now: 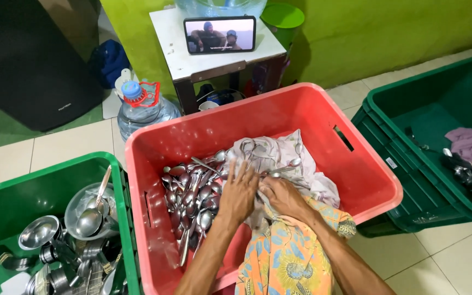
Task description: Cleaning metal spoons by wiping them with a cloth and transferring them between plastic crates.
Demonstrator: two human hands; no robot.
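Left hand (238,191) lies flat, fingers spread, on the spoons (192,191) in the red crate (367,180); right hand (279,195), at 3 o'clock, fingers curled, grips the pale cloth (279,153).

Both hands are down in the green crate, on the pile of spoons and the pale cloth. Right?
Not green: the head view shows the left hand and right hand in the red crate, on the pile of spoons and the pale cloth.
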